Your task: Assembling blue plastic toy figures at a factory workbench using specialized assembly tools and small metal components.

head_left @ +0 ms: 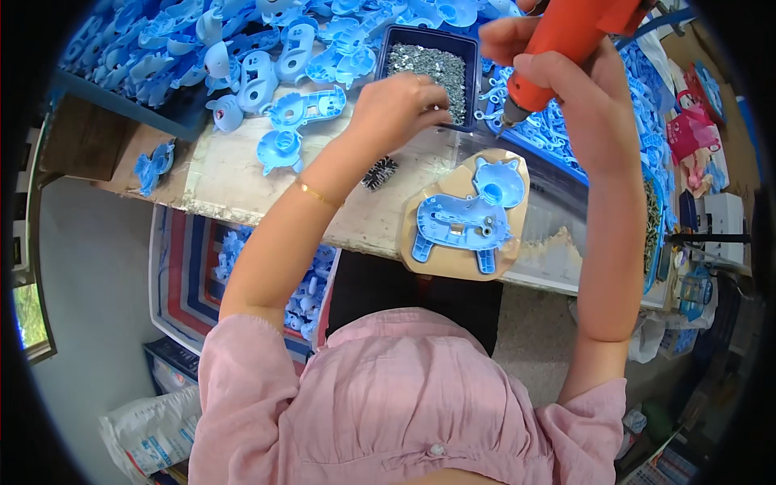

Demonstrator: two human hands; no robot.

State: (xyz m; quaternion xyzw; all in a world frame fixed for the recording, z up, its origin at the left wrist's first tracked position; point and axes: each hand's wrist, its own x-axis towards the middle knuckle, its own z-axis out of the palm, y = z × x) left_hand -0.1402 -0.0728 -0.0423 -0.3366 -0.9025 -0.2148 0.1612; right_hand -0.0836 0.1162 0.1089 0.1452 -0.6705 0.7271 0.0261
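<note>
My right hand (586, 89) grips an orange-red electric screwdriver (558, 48), its tip pointing down and left. Over the near left corner of a dark blue tray (427, 31) of small silver screws (428, 65), my left hand (400, 109) has its fingers bent together; whatever they may hold is too small to make out. Nearer me, a light blue animal-shaped plastic shell (453, 218) lies hollow side up on a tan board (512, 265). Small metal pieces sit inside the shell. Neither hand touches it.
Blue plastic shells (162, 48) are heaped at the back left, with a few loose half shells (283, 145) on the table. A cluster of dark screws (378, 172) lies near my left wrist. A blue bin (550, 153) of small blue parts stands at the right.
</note>
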